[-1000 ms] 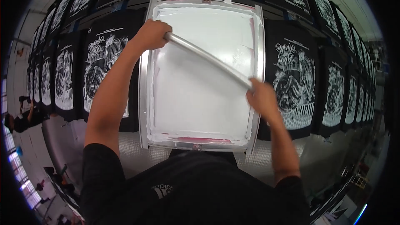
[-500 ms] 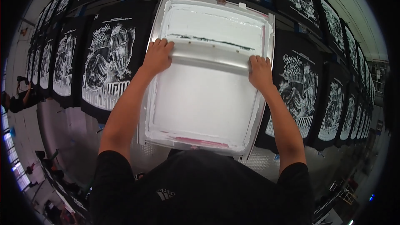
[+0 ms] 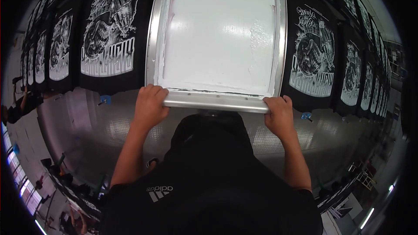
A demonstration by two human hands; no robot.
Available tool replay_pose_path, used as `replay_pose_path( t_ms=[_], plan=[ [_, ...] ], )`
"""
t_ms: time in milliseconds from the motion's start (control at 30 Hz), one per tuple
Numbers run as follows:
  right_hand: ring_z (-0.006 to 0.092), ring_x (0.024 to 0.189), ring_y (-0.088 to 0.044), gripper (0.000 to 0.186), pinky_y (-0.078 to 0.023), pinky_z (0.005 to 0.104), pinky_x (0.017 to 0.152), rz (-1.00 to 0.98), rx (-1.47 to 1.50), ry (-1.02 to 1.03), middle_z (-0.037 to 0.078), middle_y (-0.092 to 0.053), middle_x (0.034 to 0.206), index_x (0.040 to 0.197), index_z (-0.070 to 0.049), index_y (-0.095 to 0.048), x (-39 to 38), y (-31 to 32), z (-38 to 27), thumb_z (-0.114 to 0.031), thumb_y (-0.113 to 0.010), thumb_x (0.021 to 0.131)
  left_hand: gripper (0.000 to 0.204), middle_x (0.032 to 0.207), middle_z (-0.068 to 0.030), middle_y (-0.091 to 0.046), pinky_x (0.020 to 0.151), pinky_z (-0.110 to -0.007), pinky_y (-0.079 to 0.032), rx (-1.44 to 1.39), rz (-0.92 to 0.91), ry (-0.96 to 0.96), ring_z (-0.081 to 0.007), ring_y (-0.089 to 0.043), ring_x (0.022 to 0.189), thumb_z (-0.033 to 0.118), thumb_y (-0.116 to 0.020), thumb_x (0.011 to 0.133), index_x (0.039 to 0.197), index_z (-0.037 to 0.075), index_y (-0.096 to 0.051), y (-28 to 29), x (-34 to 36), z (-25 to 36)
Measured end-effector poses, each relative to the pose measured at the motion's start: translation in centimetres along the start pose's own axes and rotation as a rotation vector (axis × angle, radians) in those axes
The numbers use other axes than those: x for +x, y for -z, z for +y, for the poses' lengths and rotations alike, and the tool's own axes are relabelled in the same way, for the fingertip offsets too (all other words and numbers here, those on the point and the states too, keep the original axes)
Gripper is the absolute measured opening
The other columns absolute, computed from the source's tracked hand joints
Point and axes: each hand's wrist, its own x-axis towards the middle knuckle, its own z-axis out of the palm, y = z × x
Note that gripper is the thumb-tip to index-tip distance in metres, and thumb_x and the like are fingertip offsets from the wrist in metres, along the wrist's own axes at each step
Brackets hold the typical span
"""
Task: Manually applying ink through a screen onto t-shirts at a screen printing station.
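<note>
A long metal squeegee (image 3: pixel 215 102) lies across the near end of a metal-framed printing screen (image 3: pixel 151 39). The screen's mesh (image 3: pixel 222 30) is coated in white ink. My left hand (image 3: pixel 150 104) grips the squeegee's left end. My right hand (image 3: pixel 278 114) grips its right end. Both hands sit just in front of my chest, and my black shirt hides whatever lies below the squeegee.
Black T-shirts with white prints lie in a long row, one (image 3: pixel 109 30) left of the screen and one (image 3: pixel 313 52) right of it. Small blue clips (image 3: pixel 104 100) (image 3: pixel 306 115) sit on the shiny metal table edge (image 3: pixel 87 122). The workshop floor shows at the lower left.
With both hands I have drawn the squeegee from the far half of the screen down to its near edge. The mesh behind it now shows a smooth white coat.
</note>
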Motion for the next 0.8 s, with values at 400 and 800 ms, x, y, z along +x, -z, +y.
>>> replay_pose_path(
  t_ms=[400, 800],
  plan=[
    [0.0279, 0.093, -0.062, 0.039, -0.033, 0.0566, 0.108, 0.009, -0.046, -0.039, 0.009, -0.066, 0.094, 0.097, -0.008, -0.063, 0.2, -4.4, 0.7, 0.001, -0.062, 0.059, 0.041, 0.094, -0.0124, -0.063, 0.085, -0.045, -0.043, 0.08, 0.085, 0.012, -0.0311, -0.059, 0.091, 0.002, -0.07, 0.055, 0.095, 0.004, -0.062, -4.1, -1.5, -0.7],
    [0.029, 0.094, -0.063, 0.042, -0.037, 0.0505, 0.107, 0.179, -0.266, -0.02, 0.007, -0.07, 0.098, 0.105, -0.01, -0.068, 31.4, 0.8, 13.3, 0.0, -0.064, 0.064, 0.033, 0.085, -0.014, -0.066, 0.076, -0.042, -0.053, 0.101, 0.23, 0.006, -0.0334, -0.063, 0.086, 0.006, -0.072, 0.061, 0.094, 0.007, -0.068, -2.5, 31.1, -13.1]
  ],
)
